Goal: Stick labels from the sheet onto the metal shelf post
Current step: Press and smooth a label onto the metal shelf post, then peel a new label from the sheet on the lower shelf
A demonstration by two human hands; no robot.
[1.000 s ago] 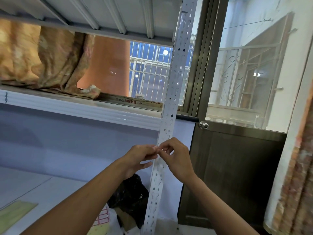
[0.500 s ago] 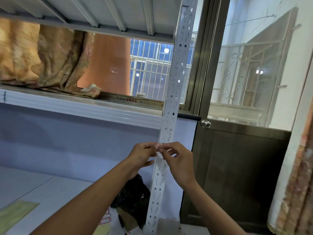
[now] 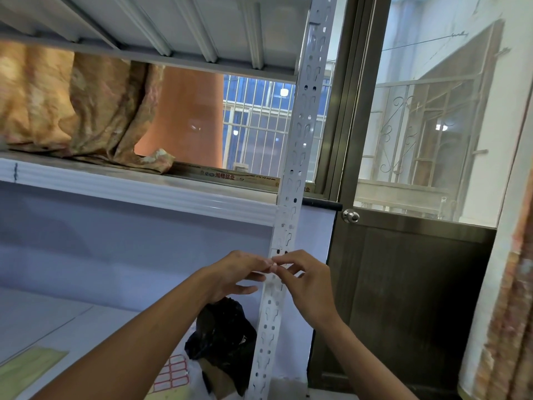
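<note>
A white perforated metal shelf post [image 3: 301, 134] runs from top to bottom through the middle of the view. My left hand [image 3: 235, 275] and my right hand [image 3: 307, 287] meet right in front of it at mid height, fingertips pinched together on a small white label [image 3: 273, 265] that is mostly hidden by the fingers. The label sheet [image 3: 173, 373], white with red-bordered labels, lies on the lower shelf below my left forearm.
A black plastic bag [image 3: 223, 339] sits on the lower shelf beside the post. Patterned cloth [image 3: 78, 111] is piled on the upper shelf [image 3: 138, 192]. A dark door with a round knob [image 3: 350, 216] stands just right of the post. A yellowish sheet [image 3: 26, 368] lies at lower left.
Both hands have stayed pinched together at the post, sinking slightly in the view as the camera tilted up a little. The post and sheet have not moved.
</note>
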